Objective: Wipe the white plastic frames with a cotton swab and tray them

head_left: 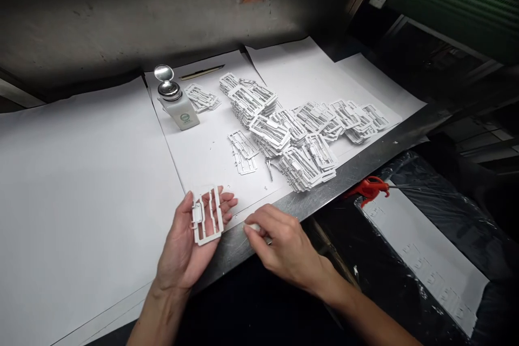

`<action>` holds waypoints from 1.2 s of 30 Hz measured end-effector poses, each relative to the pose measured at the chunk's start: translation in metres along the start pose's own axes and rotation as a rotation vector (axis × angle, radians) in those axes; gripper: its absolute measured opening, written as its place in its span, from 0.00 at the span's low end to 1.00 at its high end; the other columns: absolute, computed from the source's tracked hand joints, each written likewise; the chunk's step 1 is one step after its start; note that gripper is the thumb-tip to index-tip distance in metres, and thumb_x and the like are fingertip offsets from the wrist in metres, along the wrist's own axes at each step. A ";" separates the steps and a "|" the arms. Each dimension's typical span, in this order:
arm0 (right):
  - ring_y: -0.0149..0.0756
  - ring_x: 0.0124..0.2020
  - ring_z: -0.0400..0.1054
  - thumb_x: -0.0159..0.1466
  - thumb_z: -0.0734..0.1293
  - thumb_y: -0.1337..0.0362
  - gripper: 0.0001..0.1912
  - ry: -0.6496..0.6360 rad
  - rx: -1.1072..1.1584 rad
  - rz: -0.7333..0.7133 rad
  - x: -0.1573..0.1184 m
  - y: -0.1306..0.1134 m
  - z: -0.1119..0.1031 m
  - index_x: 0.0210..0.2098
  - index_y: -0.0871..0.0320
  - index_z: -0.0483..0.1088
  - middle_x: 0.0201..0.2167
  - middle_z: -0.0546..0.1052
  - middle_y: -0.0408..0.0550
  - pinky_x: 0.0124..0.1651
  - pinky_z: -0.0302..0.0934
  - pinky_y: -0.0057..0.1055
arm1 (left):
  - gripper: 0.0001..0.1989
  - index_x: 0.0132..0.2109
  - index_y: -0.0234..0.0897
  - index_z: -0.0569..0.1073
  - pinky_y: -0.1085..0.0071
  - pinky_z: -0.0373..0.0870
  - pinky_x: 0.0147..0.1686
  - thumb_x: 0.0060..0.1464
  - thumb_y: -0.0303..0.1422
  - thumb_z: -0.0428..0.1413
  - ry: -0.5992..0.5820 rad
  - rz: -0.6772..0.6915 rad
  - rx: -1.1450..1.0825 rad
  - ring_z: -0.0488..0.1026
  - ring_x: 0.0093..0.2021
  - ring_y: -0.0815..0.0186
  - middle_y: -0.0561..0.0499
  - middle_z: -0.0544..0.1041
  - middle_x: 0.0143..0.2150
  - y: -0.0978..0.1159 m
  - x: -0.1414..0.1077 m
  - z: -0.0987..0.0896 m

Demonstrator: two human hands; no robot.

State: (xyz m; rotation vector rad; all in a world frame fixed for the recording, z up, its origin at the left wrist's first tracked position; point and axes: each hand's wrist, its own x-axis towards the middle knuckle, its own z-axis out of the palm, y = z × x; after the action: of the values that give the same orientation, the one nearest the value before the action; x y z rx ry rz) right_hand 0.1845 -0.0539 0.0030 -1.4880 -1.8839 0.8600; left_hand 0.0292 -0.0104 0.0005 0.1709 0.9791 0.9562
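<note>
Fingers (pixel 230 203) of the left hand (pixel 182 251) are slightly parted and loosely curled behind a white frame (pixel 219 217), with the thumb at its left edge; the palm faces up. The right hand (pixel 284 238) has thumb and forefinger pinched on a small white piece (pixel 253 226), mostly hidden, just beside the frame and apart from it.

The frame is held over the near edge of the table (pixel 243 246), its long axis running away from the person toward the back wall (pixel 101 16), the far end leaning slightly left. Narrow bars run lengthwise across its opening.

White paper (pixel 93 189) covers most of the metal table. Stacks (pixel 304 165) of similar frames spread rightward across it, and a bottle (pixel 182 111) with its shiny lid flipped up stands behind, near a thin stick (pixel 201 72). A small metal tip (pixel 270 169) lies beside the stacks. Right of the table, a red tool (pixel 370 189) rests by a pale sheet (pixel 430 259) over black plastic (pixel 441 200).
</note>
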 end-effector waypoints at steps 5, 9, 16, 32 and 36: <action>0.26 0.26 0.64 0.62 0.63 0.67 0.06 0.089 0.086 0.108 -0.008 0.009 -0.015 0.38 0.58 0.70 0.32 0.70 0.44 0.31 0.59 0.24 | 0.16 0.40 0.35 0.71 0.75 0.59 0.24 0.44 0.39 0.58 0.033 0.280 0.859 0.62 0.23 0.71 0.55 0.66 0.24 0.029 0.058 0.018; 0.28 0.26 0.63 0.62 0.62 0.66 0.06 0.101 0.116 0.165 -0.012 0.011 -0.015 0.37 0.59 0.70 0.30 0.70 0.44 0.31 0.59 0.25 | 0.12 0.29 0.36 0.69 0.69 0.55 0.26 0.37 0.39 0.59 0.259 0.445 1.328 0.63 0.27 0.63 0.52 0.66 0.23 0.050 0.115 0.051; 0.28 0.26 0.63 0.62 0.62 0.65 0.06 0.104 0.099 0.227 -0.015 0.017 -0.012 0.36 0.56 0.71 0.30 0.69 0.42 0.30 0.58 0.25 | 0.12 0.19 0.38 0.62 0.67 0.55 0.26 0.28 0.32 0.60 0.297 0.460 1.302 0.66 0.30 0.55 0.48 0.66 0.22 0.056 0.149 0.079; 0.30 0.31 0.67 0.63 0.63 0.66 0.09 0.270 0.229 -0.036 0.022 0.008 -0.014 0.41 0.60 0.71 0.35 0.73 0.49 0.36 0.64 0.27 | 0.13 0.38 0.38 0.69 0.75 0.65 0.30 0.44 0.34 0.61 0.116 0.492 0.782 0.67 0.29 0.70 0.54 0.70 0.30 -0.010 0.001 0.003; 0.30 0.31 0.66 0.62 0.62 0.70 0.08 0.250 0.097 -0.128 0.034 0.006 -0.009 0.39 0.64 0.71 0.34 0.72 0.50 0.34 0.64 0.26 | 0.14 0.40 0.39 0.69 0.75 0.66 0.32 0.45 0.35 0.61 0.163 0.480 0.816 0.69 0.31 0.69 0.53 0.72 0.32 -0.020 -0.012 -0.004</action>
State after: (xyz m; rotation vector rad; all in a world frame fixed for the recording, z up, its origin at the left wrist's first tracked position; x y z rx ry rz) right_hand 0.1882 -0.0182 0.0058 -1.3344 -1.7076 0.6631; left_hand 0.0358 -0.0331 -0.0048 1.0629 1.4789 0.9565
